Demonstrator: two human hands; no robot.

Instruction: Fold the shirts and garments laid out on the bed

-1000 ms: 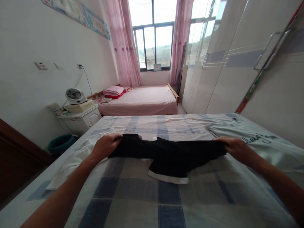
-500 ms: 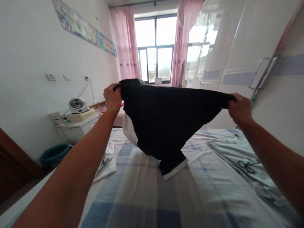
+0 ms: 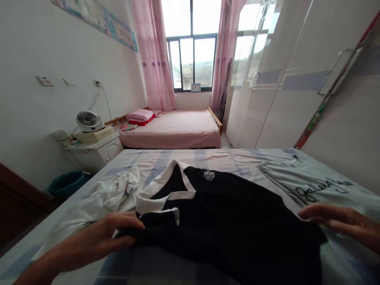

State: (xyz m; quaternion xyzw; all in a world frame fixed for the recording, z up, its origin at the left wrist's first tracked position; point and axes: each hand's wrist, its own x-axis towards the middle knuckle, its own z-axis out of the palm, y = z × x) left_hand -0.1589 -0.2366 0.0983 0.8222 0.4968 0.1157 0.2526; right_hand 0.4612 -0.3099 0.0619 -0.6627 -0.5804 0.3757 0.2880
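Observation:
A black polo shirt (image 3: 225,213) with a white collar and a small white emblem lies spread on the bed, its collar toward the left. My left hand (image 3: 101,235) is at the shirt's left edge, thumb and fingers apart, fingertips touching or just over the black cloth. Over the shirt's right edge, my right hand (image 3: 341,221) has its fingers stretched out and holds nothing. A crumpled white garment (image 3: 113,194) is beyond my left hand. The pale green shirt (image 3: 314,182) with dark lettering lies beyond my right hand.
A blue, white and grey checked sheet (image 3: 166,156) covers the bed. At the left are a white cabinet (image 3: 101,152) with a fan (image 3: 89,120) on a box, and a teal bin (image 3: 67,184). Wardrobe doors (image 3: 285,99) line the right; a pink bed (image 3: 178,130) stands beyond.
The black shirt, held up and stretched between both hands before, now lies on the bed. Both hands have come down and their fingers have opened. The view has shifted, revealing the pink bed.

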